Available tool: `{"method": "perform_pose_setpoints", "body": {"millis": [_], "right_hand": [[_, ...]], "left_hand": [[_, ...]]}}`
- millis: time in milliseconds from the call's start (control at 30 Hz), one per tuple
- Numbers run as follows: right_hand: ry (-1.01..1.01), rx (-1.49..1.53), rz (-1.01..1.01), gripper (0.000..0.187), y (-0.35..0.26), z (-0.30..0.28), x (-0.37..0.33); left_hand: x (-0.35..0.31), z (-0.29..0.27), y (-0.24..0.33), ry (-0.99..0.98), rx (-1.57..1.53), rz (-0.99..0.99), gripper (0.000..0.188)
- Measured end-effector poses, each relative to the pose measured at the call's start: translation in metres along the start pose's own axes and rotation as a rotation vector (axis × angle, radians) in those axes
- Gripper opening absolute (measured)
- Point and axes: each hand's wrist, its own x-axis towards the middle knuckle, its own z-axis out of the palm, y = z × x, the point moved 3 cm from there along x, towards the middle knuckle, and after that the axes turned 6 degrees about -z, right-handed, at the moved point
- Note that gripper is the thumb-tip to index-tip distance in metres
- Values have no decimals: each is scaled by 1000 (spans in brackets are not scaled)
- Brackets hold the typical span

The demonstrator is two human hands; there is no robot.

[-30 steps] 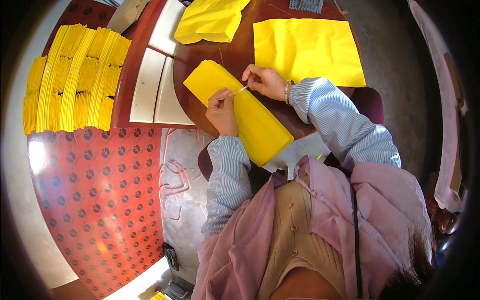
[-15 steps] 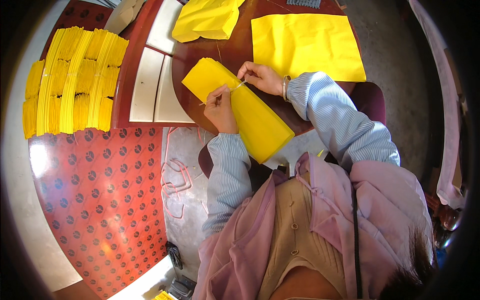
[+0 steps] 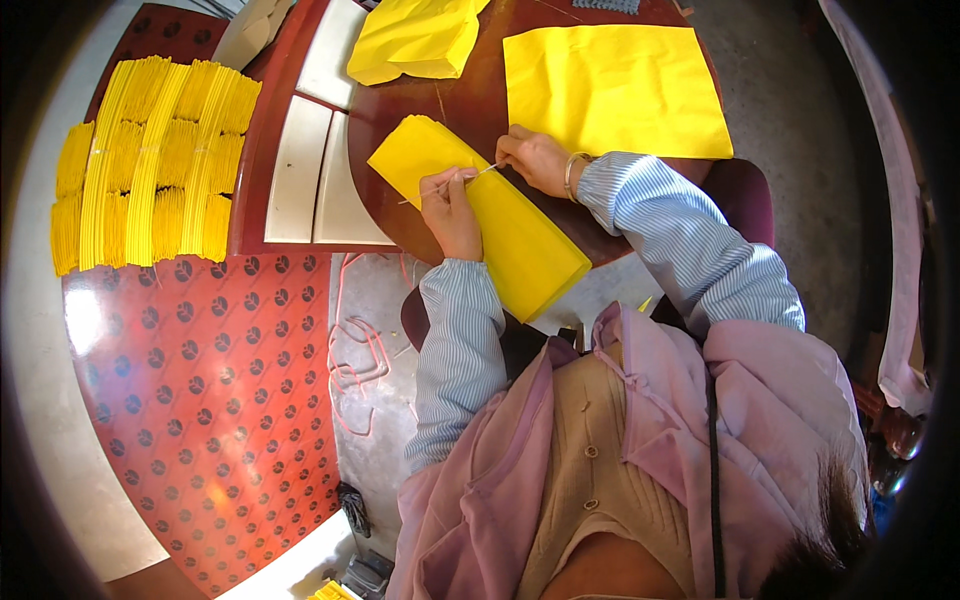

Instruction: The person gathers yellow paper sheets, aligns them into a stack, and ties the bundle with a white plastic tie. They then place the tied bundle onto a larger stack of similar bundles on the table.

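A folded yellow bundle (image 3: pixel 520 250), made of flat paper-like or fabric sheets, lies slantwise over the near edge of the dark red table. Across its upper part runs a thin whitish string (image 3: pixel 487 170). My left hand (image 3: pixel 450 210) rests on the bundle's left side, fingers pinched on the string, with a loose end poking out to the left. At the bundle's right edge my right hand (image 3: pixel 535 160) pinches the other part of the string, which looks taut between both hands. A bracelet circles my right wrist.
A flat yellow sheet (image 3: pixel 620 90) lies on the table (image 3: pixel 480 110) at the far right, and another yellow piece (image 3: pixel 420 40) at the far left. Stacked yellow bundles (image 3: pixel 150 160) sit left on a red patterned board (image 3: pixel 220 400). Pink cord (image 3: pixel 355 370) lies on the floor.
My right hand has shifted slightly right and its fingers have closed more tightly, drawing the string straighter. My left hand has turned a little and stays on the bundle.
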Motion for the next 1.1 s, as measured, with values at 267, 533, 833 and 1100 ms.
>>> {"method": "perform_pose_setpoints", "body": {"millis": [267, 533, 833, 1100], "right_hand": [[73, -116, -63, 6, -12, -21, -11], [89, -147, -439, 19, -44, -48, -8], [-51, -18, -460, 25, -38, -19, 32], [86, 146, -155, 16, -15, -1, 30]], "left_hand": [[3, 2, 8, -33, 78, -87, 8], [8, 3, 1, -53, 16, -202, 10], [10, 0, -9, -97, 225, -164, 16], [10, 1, -9, -146, 254, -158, 20]]}}
